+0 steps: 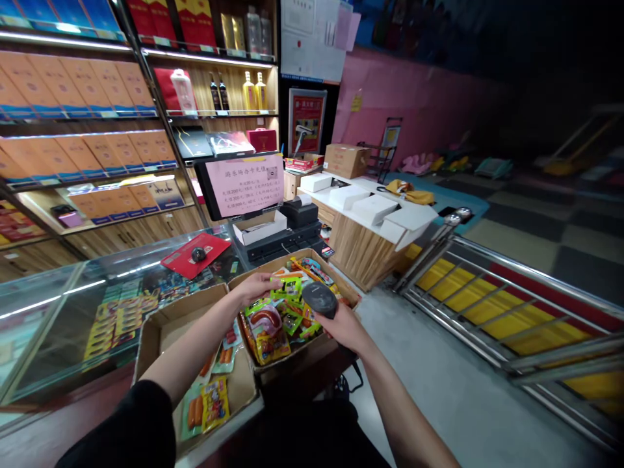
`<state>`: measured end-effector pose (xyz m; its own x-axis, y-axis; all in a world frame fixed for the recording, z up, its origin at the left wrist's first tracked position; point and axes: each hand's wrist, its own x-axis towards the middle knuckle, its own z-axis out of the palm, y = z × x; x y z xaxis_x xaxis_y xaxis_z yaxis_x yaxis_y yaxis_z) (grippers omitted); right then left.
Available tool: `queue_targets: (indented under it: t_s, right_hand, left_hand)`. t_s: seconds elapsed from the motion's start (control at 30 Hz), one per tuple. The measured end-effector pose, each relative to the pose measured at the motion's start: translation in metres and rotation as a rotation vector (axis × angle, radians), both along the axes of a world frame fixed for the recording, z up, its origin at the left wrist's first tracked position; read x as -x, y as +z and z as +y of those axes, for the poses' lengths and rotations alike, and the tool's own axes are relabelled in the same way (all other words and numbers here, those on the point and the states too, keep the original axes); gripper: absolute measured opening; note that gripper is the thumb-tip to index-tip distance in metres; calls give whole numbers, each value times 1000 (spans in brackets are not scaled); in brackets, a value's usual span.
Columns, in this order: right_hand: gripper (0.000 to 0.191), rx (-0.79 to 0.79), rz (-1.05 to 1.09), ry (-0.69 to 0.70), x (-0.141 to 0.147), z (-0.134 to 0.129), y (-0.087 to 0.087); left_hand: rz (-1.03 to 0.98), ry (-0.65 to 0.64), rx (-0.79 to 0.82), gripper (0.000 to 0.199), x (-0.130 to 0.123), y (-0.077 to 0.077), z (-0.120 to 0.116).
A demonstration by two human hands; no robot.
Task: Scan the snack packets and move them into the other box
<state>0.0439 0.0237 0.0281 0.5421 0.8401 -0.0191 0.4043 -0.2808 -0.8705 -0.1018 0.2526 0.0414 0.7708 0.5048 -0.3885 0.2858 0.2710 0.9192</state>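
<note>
My right hand point(345, 327) is wrapped round the handle of a black barcode scanner point(319, 299), its head above a cardboard box point(292, 362) full of snack packets. My left hand point(254, 289) pinches a small green snack packet point(289, 288) over the same box, just left of the scanner. Beneath the hands lie a packet with a sausage picture point(266, 320) and several green and yellow packets. Under my left forearm, a second cardboard box point(178, 320) touches the first on its left; a yellow packet point(215, 403) and sausage packs point(194, 416) lie in it.
Both boxes stand by a glass display counter point(63, 325) bearing a red sheet point(195, 253) with a dark round object. Behind them are a monitor point(244, 185) and a receipt printer point(299, 211). A metal railing point(487, 266) runs along the right; goods shelves point(82, 117) rise at left.
</note>
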Motion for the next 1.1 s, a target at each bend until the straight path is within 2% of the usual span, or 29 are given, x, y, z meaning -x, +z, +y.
queue_targets:
  t_s: [0.17,0.3,0.4,0.47,0.53,0.6,0.7,0.8,0.87,0.93,1.0,1.1]
  right_hand:
    - [20,52,56,46,1,-7,-4]
    - [22,70,57,100,-1,-6,-10]
    - [22,77,60,128,-1,-1,-10]
    - [21,75,48,132,-1,3,-8]
    - [20,59,25,125,-1,6,-5]
    - [21,49,5,116,-3,7,-3]
    - [23,73,-8,107,-8,4,-5]
    - [26,81,-8,79,-16,-1,-10]
    - [26,78,-12,43,-20,-5,-13]
    - [26,101,-14,-1,-24,-9,-14]
    - [28,130,-13,-36,-25,-12,-13]
    - [32,120,-5,-61,-26,-16,-7]
  left_hand:
    - [-49,169,-82,50,104,-3,-9]
    - [96,290,-178,56,187,-9,-11]
    - [178,366,-242,61,220,-11,-10]
    - [205,386,-269,63,224,-9,-10]
    - [192,366,-285,62,213,-6,-11]
    - [152,306,-296,59,191,-5,-14]
    - [86,174,-299,55,143,-6,-21]
    - [72,54,-331,52,85,-15,-27]
    - [69,-20,-427,44,47,-24,-29]
    - [88,-18,-578,36,13,-33,-30]
    - [160,5,-753,41,-14,-41,-29]
    - [279,-48,-926,53,-41,-48,-27]
